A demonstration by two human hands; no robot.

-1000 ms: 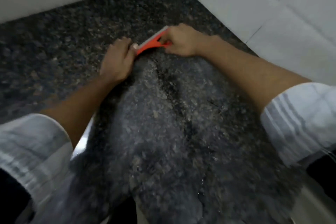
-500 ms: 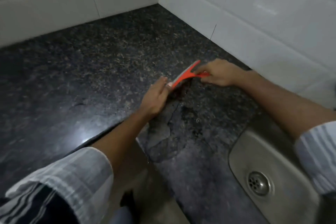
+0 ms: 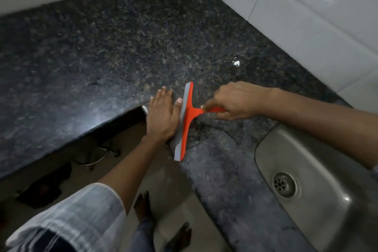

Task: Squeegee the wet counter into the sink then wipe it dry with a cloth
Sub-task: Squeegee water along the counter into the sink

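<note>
— Since a moment ago, what is differing?
— Squeegee (image 3: 184, 120) is now turned lengthwise, reaching past the counter (image 3: 102, 51) edge.
— And the hands?
— Right hand (image 3: 231, 101) is gripping its handle; left hand (image 3: 161, 114) is lying flat and open, touching the blade.
— Beyond them?
— Water is pooling past the right hand; sink (image 3: 319, 170) is sitting under that forearm.

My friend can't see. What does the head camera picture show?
A person's right hand holds an orange squeegee by its handle on a dark speckled counter, while the left hand lies flat beside its blade. A metal sink sits to the right.
</note>
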